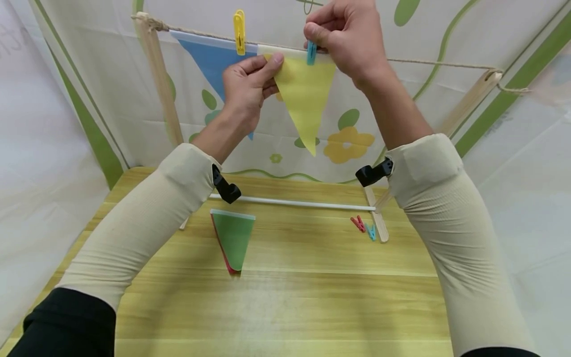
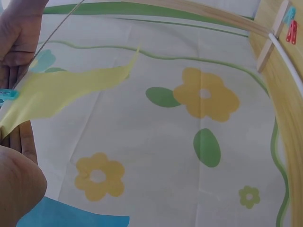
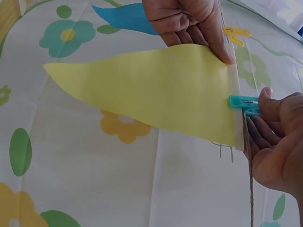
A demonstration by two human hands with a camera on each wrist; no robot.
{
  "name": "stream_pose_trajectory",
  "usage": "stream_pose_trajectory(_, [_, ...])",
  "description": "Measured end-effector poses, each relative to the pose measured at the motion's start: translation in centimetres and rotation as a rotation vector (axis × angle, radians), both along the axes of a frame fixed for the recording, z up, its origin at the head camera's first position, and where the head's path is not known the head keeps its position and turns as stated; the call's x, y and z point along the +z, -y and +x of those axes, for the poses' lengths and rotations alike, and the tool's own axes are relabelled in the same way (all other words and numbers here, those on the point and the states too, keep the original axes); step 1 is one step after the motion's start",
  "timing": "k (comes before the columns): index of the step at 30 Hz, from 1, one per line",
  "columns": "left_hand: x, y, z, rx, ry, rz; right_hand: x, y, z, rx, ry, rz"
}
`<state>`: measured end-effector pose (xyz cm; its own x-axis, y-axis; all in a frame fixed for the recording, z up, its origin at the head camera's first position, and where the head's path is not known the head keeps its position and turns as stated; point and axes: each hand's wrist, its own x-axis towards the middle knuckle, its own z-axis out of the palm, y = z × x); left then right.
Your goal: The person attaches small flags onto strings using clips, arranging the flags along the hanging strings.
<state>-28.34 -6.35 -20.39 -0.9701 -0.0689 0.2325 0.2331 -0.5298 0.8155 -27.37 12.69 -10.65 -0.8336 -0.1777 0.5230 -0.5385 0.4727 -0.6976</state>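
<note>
A yellow triangular pennant [image 1: 308, 94] hangs point down at a twine line [image 1: 428, 62], its white top edge along the twine. My left hand [image 1: 250, 89] pinches its upper left corner between thumb and fingers. With thumb and fingers my right hand [image 1: 352, 39] pinches a blue clothespin [image 1: 311, 52], whose jaws sit over the pennant's white edge and the twine, as the right wrist view also shows. Left of it a blue pennant [image 1: 209, 59] hangs from the same line under a yellow clothespin [image 1: 239, 32]. My left hand partly hides that blue pennant.
Wooden posts, left [image 1: 160, 79] and right [image 1: 473, 99], hold the twine. A white rod [image 1: 294, 202] runs low between the stands. On the wooden table [image 1: 285, 307] lie a green pennant [image 1: 233, 238] over a red one, plus red [image 1: 358, 223] and blue [image 1: 371, 231] clothespins. Printed cloth stands behind.
</note>
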Motion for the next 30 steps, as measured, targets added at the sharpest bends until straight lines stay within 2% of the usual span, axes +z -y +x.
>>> stream_pose_trajectory(4, [-0.01, 0.01, -0.02, -0.003, 0.004, -0.001, 0.18, -0.27, 0.12, -0.039, 0.007, 0.086])
stream_pose_trajectory(9, [-0.1, 0.04, -0.01, -0.006, 0.003, -0.008, 0.36, -0.47, 0.19, -0.052, 0.004, 0.13])
stream_pose_trajectory(30, [-0.57, 0.38, 0.32, -0.013, -0.022, -0.014, 0.08, -0.83, 0.43, -0.025, 0.005, 0.154])
